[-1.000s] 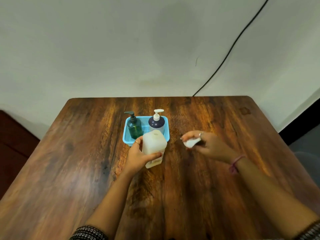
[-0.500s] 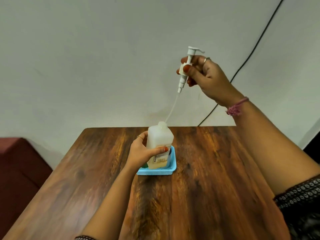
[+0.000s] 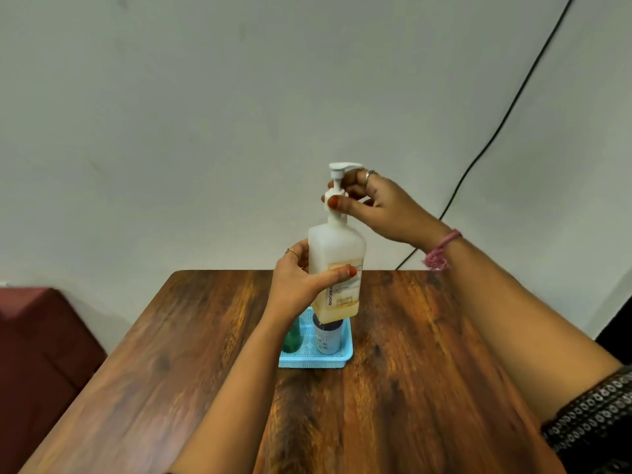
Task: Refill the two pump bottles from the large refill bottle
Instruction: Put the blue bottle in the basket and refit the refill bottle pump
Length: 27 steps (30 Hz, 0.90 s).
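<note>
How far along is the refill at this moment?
Early. Nothing visibly poured: the two pump bottles, green and white, stand in the blue basket. In hand: left hand holds the refill bottle above them; right hand grips the white pump at its neck. Filling both remains.

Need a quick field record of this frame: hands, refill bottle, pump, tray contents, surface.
left hand: grips the refill bottle at its side, held upright above the tray
right hand: pinches the white pump head at the bottle's neck
pump seating: in the neck; whether screwed tight cannot be told
refill bottle: translucent, yellowish liquid low in it, label facing camera
tray: blue, on the wooden table
tray contents: green bottle and a pale bottle with dark shoulder, tops hidden
background: black cable on the wall
</note>
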Motion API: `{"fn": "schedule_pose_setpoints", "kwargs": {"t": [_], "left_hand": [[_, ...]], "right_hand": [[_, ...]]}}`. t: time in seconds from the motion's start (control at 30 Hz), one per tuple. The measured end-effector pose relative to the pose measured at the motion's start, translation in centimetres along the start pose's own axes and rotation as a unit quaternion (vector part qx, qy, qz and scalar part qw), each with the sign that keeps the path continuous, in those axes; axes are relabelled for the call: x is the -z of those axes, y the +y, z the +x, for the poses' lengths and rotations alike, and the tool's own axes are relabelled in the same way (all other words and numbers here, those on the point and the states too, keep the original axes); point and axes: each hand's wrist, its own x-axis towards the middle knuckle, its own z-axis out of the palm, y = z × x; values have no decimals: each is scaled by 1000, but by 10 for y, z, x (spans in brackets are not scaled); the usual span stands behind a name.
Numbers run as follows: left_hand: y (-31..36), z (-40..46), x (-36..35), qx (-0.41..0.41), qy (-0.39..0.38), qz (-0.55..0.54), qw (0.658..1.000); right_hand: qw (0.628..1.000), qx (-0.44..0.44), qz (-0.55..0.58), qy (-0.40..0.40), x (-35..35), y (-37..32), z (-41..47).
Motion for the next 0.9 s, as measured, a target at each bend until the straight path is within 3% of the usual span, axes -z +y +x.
{"fn": "schedule_pose_setpoints", "kwargs": {"t": [0.33,0.57,0.63,0.7,0.8,0.83,0.9], "left_hand": [[19,10,-8,-13,29,-22,999],[22,11,-20,-25,65,-12,997],[21,11,-21,-27,60,5,998],[20,12,-22,-27,53,15,998],[21,12,-22,-27,50,16,998],[21,12,-22,-28,51,16,998],[21,12,-24,-28,54,16,998]], "right_hand": [[999,-28,26,-22,17,3,-9],[981,-31,-50,187,-2,1,-15],[978,-61,-67,190,0,0,-14],[986,-109,-18,125,9,-1,-13],[976,-119,182,12,22,1,-15],[969,-107,223,0,21,3,-15],[965,-108,234,54,10,6,-16]]}}
